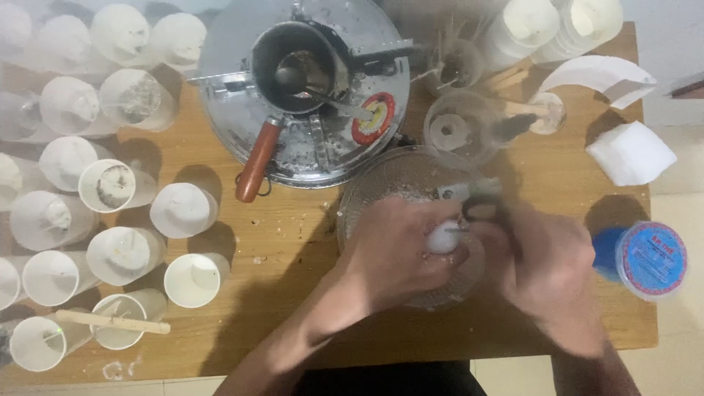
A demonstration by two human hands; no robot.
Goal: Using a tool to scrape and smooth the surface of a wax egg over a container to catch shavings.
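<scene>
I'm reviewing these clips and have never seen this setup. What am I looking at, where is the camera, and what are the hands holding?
The one picture comes from a camera on the person's head, looking down at a wooden table. No machine: two bare hands work over a glass bowl. The left hand grips a small white lump; the right hand is blurred and holds a dark tool I cannot identify. Rows of white cups stand at the left, a metal pot behind, and a blue-lidded jar at the right.

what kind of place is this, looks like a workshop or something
Probably a small home candle-making bench. Rows of wax-filled glass cups crowd a wooden table, a melting pot with a ladle sits on a metal burner, and both hands work a white wax lump over a glass bowl.
</scene>
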